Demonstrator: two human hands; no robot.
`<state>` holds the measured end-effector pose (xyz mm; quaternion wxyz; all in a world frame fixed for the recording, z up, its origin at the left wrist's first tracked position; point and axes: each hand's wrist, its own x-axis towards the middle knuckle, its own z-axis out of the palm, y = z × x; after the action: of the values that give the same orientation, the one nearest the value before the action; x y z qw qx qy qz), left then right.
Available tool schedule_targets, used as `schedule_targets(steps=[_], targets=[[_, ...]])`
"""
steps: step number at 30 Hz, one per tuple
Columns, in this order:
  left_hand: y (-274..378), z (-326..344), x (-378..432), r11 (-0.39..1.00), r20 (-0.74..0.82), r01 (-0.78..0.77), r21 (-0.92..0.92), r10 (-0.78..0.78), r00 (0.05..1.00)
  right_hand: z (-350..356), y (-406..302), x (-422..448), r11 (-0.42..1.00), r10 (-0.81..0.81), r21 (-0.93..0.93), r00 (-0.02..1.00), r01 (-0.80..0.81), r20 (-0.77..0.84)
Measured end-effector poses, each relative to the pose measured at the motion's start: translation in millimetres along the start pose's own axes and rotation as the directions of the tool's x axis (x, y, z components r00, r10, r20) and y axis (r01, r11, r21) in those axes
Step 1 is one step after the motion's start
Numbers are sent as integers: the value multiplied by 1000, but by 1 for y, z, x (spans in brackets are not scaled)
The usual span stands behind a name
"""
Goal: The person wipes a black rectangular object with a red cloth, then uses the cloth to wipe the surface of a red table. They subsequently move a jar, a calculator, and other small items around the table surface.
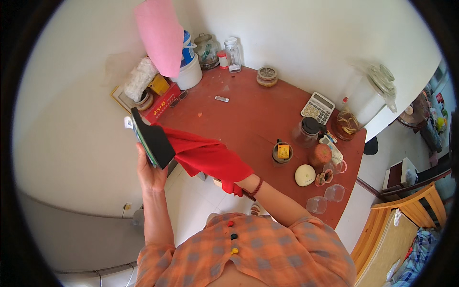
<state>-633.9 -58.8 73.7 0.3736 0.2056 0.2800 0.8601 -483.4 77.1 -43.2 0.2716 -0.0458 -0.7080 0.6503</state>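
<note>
At the left, my left hand (152, 172) grips a flat black and green object (155, 141) from below, its black side turned to the right and a small white tag at its upper left. I cannot tell exactly what it is. A red cloth (208, 154) covers my right hand (179, 143) and reaches back to the wrist, which wears a dark red bead bracelet (257, 187). The cloth's far end touches the black side of the object. The fingers of my right hand are hidden under the cloth.
The red table (247, 107) bears a calculator (318, 108), a glass pitcher (307, 132), a cup (282, 153), a round cream-coloured device (305, 175) and a large glass jar (355, 114). White buckets (188, 73), jars, a red box (163, 103) and sunglasses (179, 98) stand or lie at the far left. A wooden bed frame (373, 229) is at the right.
</note>
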Motion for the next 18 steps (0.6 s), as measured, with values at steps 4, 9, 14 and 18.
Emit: schedule_targets(steps=[4,9,14,18], targets=[[-19,-19,43,989,35,149,-4,-148,988,-30,11,5,987,119,124,980,-99,-159],[-40,-56,101,962,64,270,-30,-268,961,-105,-2,34,787,118,-575,969,-225,-217],[-50,-114,158,913,99,404,-49,-398,912,-126,32,65,954,4,-268,900,-134,-437],[-87,-187,191,828,56,560,-14,-559,827,-128,107,44,787,122,-565,960,-247,-250]])
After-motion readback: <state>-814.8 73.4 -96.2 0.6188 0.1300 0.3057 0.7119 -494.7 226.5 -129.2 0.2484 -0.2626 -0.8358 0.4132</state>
